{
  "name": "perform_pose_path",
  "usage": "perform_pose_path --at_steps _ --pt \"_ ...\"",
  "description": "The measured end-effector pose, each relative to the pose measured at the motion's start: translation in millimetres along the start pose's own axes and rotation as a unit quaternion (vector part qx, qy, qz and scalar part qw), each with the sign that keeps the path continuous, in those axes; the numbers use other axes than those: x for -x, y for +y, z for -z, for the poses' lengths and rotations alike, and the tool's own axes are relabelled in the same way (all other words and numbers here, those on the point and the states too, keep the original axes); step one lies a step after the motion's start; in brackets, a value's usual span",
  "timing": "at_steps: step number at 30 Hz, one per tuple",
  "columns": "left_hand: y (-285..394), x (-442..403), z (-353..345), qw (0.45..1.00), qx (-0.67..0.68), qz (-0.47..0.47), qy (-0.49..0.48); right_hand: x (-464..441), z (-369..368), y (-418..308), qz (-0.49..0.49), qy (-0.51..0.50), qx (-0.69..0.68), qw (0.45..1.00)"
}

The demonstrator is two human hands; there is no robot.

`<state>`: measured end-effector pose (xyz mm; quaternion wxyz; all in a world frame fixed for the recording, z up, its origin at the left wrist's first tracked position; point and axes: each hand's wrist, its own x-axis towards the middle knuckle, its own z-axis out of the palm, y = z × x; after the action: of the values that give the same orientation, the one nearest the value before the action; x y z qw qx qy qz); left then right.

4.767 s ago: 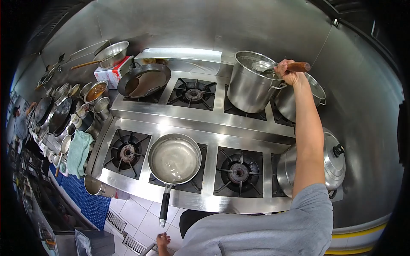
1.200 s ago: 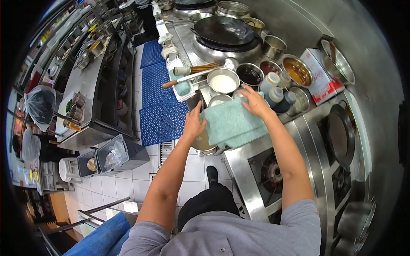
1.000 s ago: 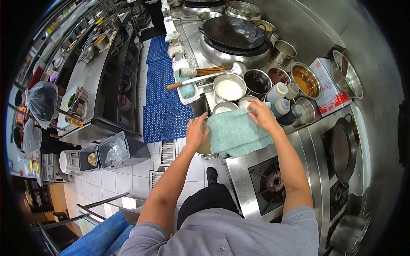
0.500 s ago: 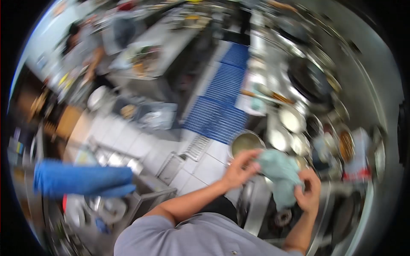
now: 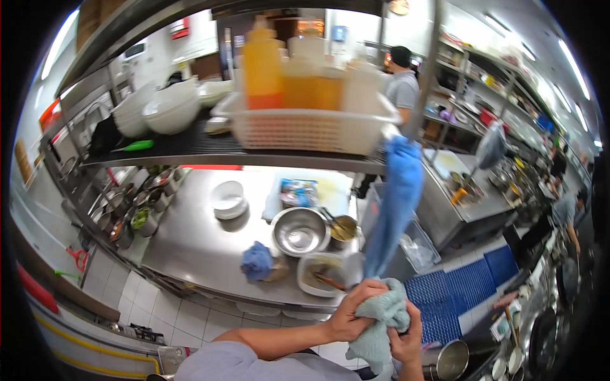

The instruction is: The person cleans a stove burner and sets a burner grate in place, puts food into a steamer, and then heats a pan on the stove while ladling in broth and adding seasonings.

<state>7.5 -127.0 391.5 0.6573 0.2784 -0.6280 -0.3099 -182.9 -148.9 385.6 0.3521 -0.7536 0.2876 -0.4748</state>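
A pale green cloth is bunched up in front of my body. My left hand grips its left side with curled fingers. On the other side, my right hand is closed around the cloth, thumb pressed to it. A loose end hangs below both hands. Just beyond hangs a long blue cloth from the shelf's end. A white tub with a wooden-handled utensil stands at the counter's near edge, left of the cloth.
A steel counter holds a steel bowl, stacked white bowls and a crumpled blue cloth. Above it, a shelf carries a white basket of sauce bottles. A steel pot stands right. Co-workers are farther back.
My view has swung left, from the stove side to the counter and shelf. The pale green cloth, earlier stretched between my hands, is now bunched together with my hands closer.
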Motion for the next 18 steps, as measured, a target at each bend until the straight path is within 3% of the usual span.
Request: perform_pose_path --at_steps 4,6,9,11,13,17,18 --pt "80.0 2.5 109.9 0.956 -0.218 -0.125 0.152 -81.6 -128.9 -39.2 0.076 -0.044 -0.067 0.994" --pt "108.1 10.1 169.3 0.918 -0.345 -0.128 0.146 -123.6 -182.6 -72.7 0.100 -0.100 -0.101 0.985" --pt "147.4 12.4 257.6 0.828 -0.503 -0.165 0.184 -189.2 -232.8 -143.3 0.239 -0.225 -0.042 0.944" --pt "186.2 -13.9 294.4 0.757 -0.584 -0.173 0.239 -225.0 -243.9 -191.6 0.248 -0.282 0.015 0.926" --pt "209.0 -48.4 331.8 0.727 -0.590 -0.235 0.262 -267.7 -259.5 -220.7 0.381 -0.153 0.068 0.909" --pt "210.3 -118.9 389.3 0.674 -0.684 -0.235 0.150 -384.4 -279.1 -284.3 0.302 -0.078 0.365 0.877" --pt "200.6 -129.2 399.4 0.687 -0.695 -0.168 0.130 -416.2 -290.5 -284.5 0.259 -0.090 0.413 0.869"
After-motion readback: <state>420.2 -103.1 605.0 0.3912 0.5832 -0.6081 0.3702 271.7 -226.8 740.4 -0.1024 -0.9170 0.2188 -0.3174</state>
